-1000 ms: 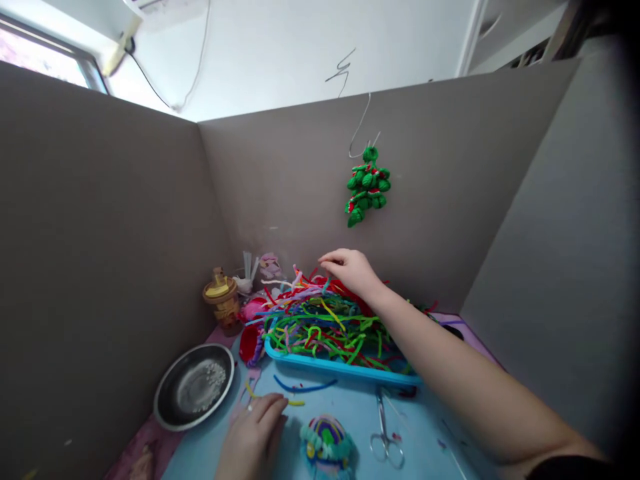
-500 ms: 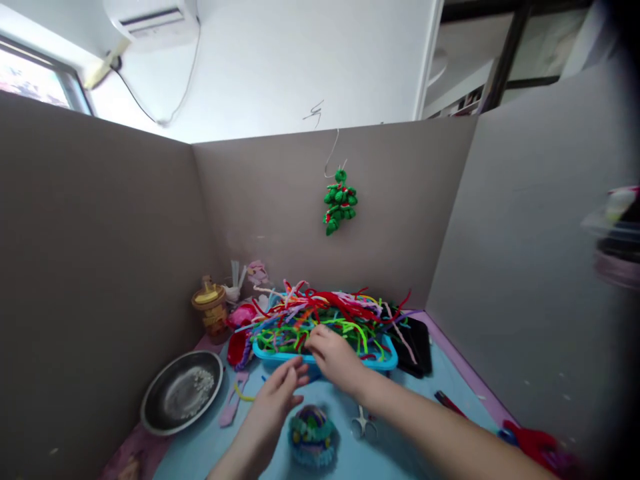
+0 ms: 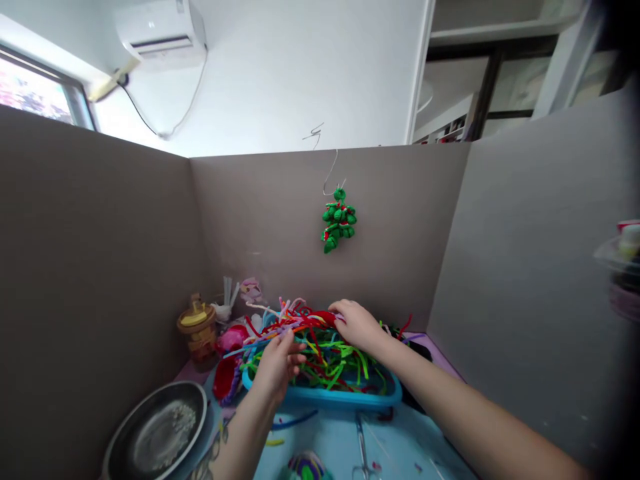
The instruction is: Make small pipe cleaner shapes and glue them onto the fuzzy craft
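A blue basket [image 3: 345, 399] holds a tangled heap of coloured fuzzy stems [image 3: 325, 357], mostly green at the front and red and pink at the back. My right hand [image 3: 357, 323] is at the back right of the heap, its fingers closed on red stems. At the heap's left side is my left hand [image 3: 280, 363], with its thumb and forefinger at the purple and orange stems and its other fingers curled loosely. Whether it grips any stem is too small to tell. Below, a round multicoloured fuzzy piece [image 3: 306, 467] is cut off by the bottom edge.
A metal bowl [image 3: 157, 430] with small pale bits lies at the left, near a brown cup [image 3: 199, 333] and a red heart-shaped box [image 3: 226, 379]. Scissors [image 3: 362, 447] lie in front of the basket. A green ornament [image 3: 339, 220] hangs on the grey partition [image 3: 400, 233].
My right hand has moved from the basket's front to the back right of the heap. My left hand has reached forward onto the stems. The view has tilted up and come closer to the basket.
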